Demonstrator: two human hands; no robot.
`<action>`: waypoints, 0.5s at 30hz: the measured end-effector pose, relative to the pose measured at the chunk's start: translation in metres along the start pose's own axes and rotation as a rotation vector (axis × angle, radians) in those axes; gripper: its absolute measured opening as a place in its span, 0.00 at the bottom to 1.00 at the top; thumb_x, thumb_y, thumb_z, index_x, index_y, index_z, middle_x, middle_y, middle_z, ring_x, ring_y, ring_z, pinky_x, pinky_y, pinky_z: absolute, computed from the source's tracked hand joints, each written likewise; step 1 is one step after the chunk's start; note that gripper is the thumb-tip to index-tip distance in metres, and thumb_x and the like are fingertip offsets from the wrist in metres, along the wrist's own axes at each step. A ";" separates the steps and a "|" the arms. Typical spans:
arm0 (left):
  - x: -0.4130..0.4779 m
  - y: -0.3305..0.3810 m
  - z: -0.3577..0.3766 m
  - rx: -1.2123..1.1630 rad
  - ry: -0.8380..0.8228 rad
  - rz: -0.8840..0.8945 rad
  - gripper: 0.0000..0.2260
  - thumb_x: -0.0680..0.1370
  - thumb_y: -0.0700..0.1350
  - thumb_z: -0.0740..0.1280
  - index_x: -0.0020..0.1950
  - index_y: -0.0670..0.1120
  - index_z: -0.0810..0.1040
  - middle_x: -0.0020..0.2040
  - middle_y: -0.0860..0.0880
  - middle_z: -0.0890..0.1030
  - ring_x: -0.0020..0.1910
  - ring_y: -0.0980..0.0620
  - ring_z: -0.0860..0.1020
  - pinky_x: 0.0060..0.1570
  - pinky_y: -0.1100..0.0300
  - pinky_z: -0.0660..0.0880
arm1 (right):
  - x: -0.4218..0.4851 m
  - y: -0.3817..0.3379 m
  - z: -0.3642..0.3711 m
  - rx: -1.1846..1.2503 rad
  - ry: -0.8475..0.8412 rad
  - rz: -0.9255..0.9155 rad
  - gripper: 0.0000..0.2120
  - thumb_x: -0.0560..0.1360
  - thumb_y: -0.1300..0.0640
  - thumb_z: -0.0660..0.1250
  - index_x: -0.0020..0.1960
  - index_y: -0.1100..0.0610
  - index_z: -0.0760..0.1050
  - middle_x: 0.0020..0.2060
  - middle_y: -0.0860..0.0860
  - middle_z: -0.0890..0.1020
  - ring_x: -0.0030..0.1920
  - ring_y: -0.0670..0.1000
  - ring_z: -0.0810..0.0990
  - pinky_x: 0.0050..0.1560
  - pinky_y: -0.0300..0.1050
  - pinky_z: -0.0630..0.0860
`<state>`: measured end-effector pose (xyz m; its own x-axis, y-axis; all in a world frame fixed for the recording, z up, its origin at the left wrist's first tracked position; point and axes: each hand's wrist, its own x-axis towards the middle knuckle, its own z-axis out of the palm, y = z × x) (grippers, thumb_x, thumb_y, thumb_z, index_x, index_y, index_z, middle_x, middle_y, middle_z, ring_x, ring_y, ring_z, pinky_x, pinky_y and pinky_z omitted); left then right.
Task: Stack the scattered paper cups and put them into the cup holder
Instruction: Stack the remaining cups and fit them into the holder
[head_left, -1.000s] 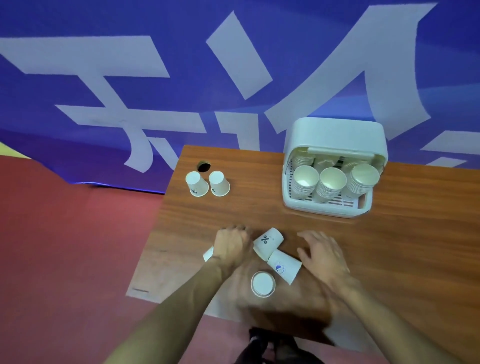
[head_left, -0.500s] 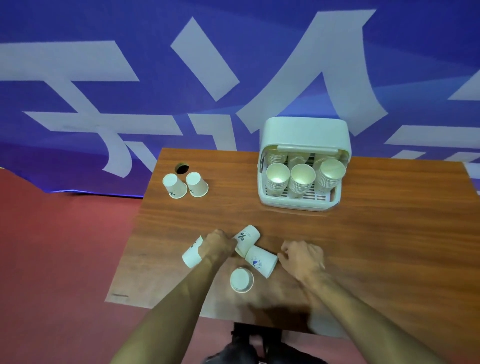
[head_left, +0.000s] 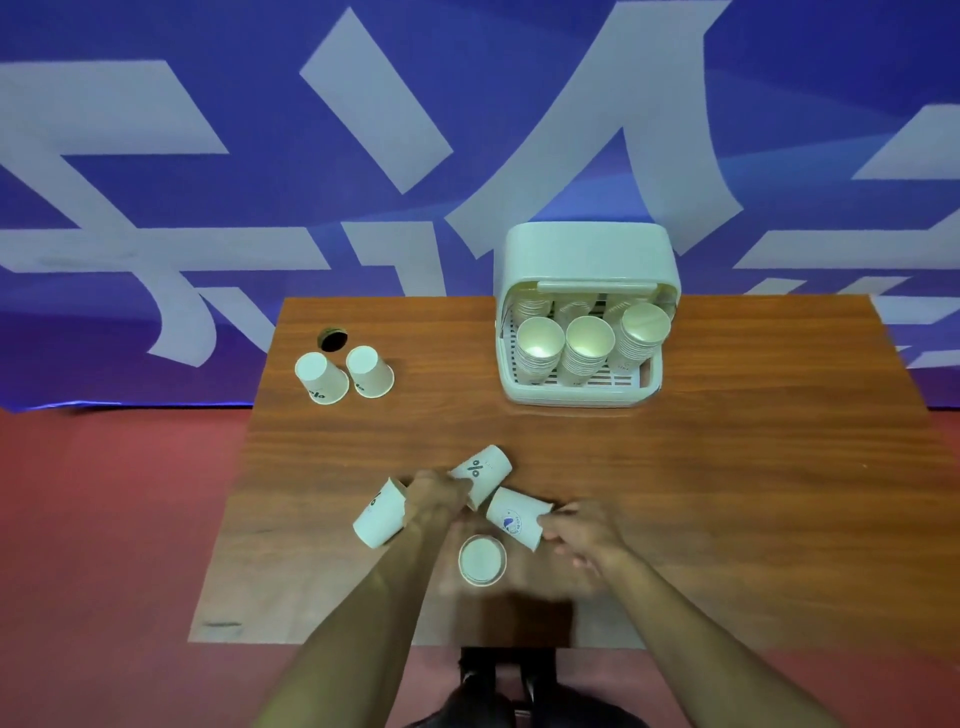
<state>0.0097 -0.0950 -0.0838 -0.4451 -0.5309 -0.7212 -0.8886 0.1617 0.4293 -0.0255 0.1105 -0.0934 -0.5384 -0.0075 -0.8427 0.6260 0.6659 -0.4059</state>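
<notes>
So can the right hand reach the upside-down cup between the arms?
Probably yes. The upside-down cup stands free beside the right hand, nothing between them, though its fingers are touching the blue-logo cup.

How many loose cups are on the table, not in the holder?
6: two upside-down cups far left, three lying cups mid-front, one standing cup closest to us. None looks hidden.
</notes>
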 end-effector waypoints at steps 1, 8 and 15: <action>0.001 0.001 0.000 0.031 0.018 0.020 0.15 0.73 0.49 0.69 0.59 0.47 0.80 0.47 0.46 0.84 0.45 0.45 0.83 0.48 0.52 0.81 | 0.000 -0.002 0.000 0.017 0.006 -0.005 0.07 0.69 0.52 0.74 0.45 0.52 0.80 0.32 0.44 0.85 0.29 0.43 0.83 0.30 0.35 0.68; -0.007 0.006 -0.011 0.653 0.299 0.572 0.09 0.79 0.51 0.62 0.52 0.49 0.79 0.48 0.48 0.83 0.46 0.44 0.81 0.41 0.57 0.73 | 0.001 -0.019 0.010 0.024 0.036 -0.075 0.08 0.68 0.52 0.77 0.43 0.48 0.80 0.36 0.44 0.86 0.34 0.45 0.84 0.31 0.37 0.72; -0.007 0.003 -0.030 0.933 0.425 1.087 0.11 0.59 0.42 0.79 0.32 0.50 0.77 0.28 0.52 0.76 0.24 0.49 0.75 0.23 0.63 0.68 | 0.014 -0.016 0.035 0.179 0.052 -0.068 0.14 0.69 0.54 0.78 0.51 0.54 0.78 0.40 0.54 0.85 0.34 0.49 0.80 0.27 0.39 0.69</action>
<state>0.0138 -0.1156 -0.0613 -0.9997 0.0253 -0.0066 0.0251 0.9993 0.0278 -0.0233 0.0735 -0.1107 -0.6083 -0.0059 -0.7937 0.6750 0.5222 -0.5212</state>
